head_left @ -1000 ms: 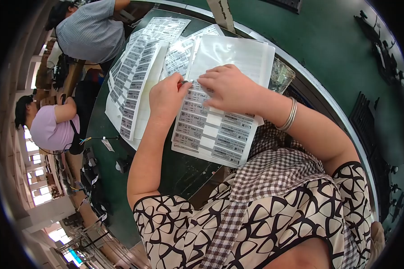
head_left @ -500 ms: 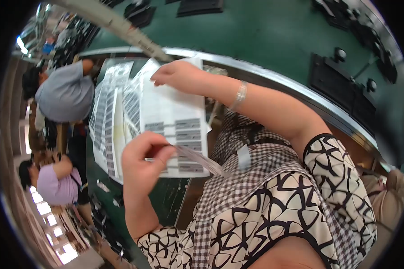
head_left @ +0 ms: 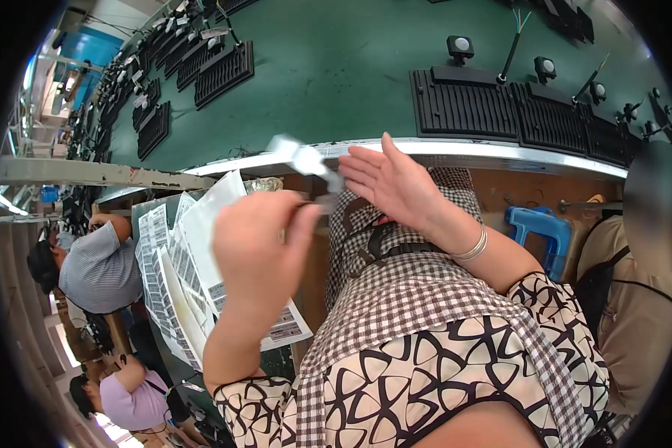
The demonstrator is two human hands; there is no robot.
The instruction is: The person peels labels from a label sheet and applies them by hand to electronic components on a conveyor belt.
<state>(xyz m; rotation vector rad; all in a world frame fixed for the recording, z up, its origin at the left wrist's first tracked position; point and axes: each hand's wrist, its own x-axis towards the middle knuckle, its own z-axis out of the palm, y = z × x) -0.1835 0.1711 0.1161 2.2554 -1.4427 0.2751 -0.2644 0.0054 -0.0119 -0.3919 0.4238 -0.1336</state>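
My left hand [head_left: 257, 246] is raised at the middle left, fingers pinched on a thin, shiny strip of labels [head_left: 306, 160] that is blurred and points up and right. To its right, my right hand [head_left: 396, 179] is stretched out flat with the palm showing and nothing in it. Its fingertips are close beside the strip's lower end. Below and left of my left hand lie overlapping printed label sheets [head_left: 157, 261], partly hidden by my forearm. A mostly white sheet [head_left: 205, 216] lies on top of them.
Ahead runs a green work surface [head_left: 336, 82] with a metal edge. Black finned lamp housings [head_left: 467, 104] with round sensors stand on it at right, more at left [head_left: 224, 75]. A beige bar [head_left: 89, 173] crosses at left. Two people sit at left; a blue stool [head_left: 556, 239] is at right.
My right hand has left the label sheets and come beside the strip, fingers straightened. The left hand has raised the strip toward the metal edge. The view has swung right.
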